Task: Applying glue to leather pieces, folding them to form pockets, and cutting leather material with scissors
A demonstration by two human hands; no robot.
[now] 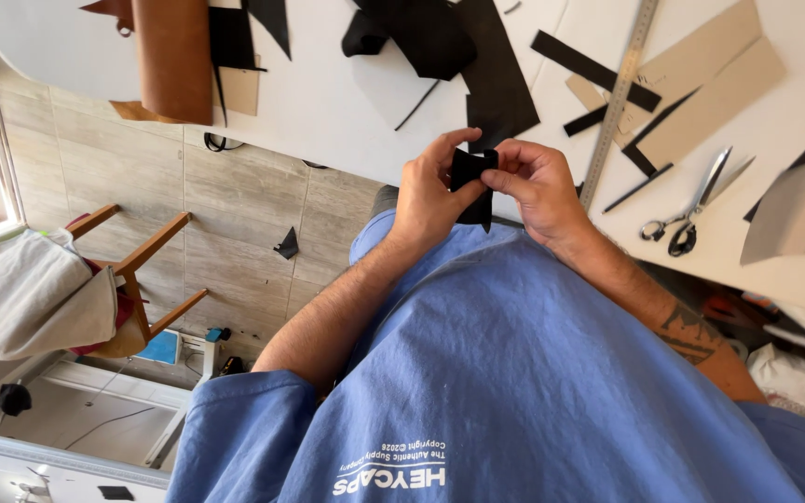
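- Left hand (429, 197): raised in front of the chest at the near edge of the white table (328, 102); fingers curled, thumb and fingertips pinching the left side of a small black piece of material (473, 182).
- Right hand (538, 186): level with the left hand and just beside it; thumb and forefinger closed on the right side of the same black piece.
- Black piece: held between the two hands, touching both; its upper part is folded or bunched between the thumbs, and a narrow pointed end hangs down below the hands. It is clear of the table surface.
- Blue shirt (514, 373): fills the near part of the view, beneath both forearms.
- Steel ruler (619, 98): lies on the table to the right of the hands, running from near the right hand to the far edge of the view.
- Scissors (691, 210): on the table, farther right than the ruler, black handles toward the near side.
- Cardboard patterns (701, 88): tan shapes on the far right of the table, with black strips (593, 67) lying across them.
- Black sheet offcuts (496, 79): on the table beyond the hands.
- Brown leather roll (174, 56): at the far left of the table.
- Wooden chair (142, 270): on the tiled floor, left of the person, well apart from the hands.
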